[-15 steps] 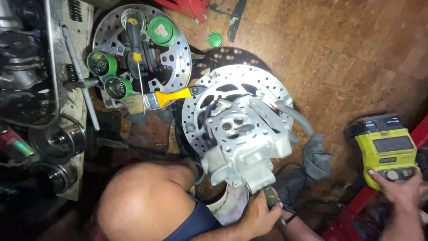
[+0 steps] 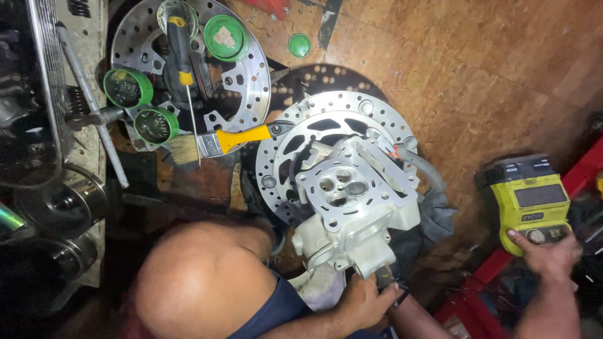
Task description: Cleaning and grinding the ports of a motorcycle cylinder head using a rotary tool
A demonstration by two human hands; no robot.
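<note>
the left hand (image 2: 367,301) is clenched around a small dark tool at the bottom edge of the silver cylinder head (image 2: 352,213), which sits just above that hand, propped on a drilled brake disc (image 2: 295,135) with a grey rag (image 2: 433,220) off to its right. the right hand (image 2: 546,251) is well away to the right, fingers resting on the button end of a yellow-green battery box (image 2: 531,201), not really gripping it as far as i can tell.

my worry: the head is perched on a disc, not flat on the floor, so a hard push from the left hand could rock it or slide it off. nothing else steadies it. the yellow-handled paintbrush (image 2: 213,143) and green-rimmed cups (image 2: 129,88), up and left of the left hand, look easy to knock if it shifts that way.
</note>
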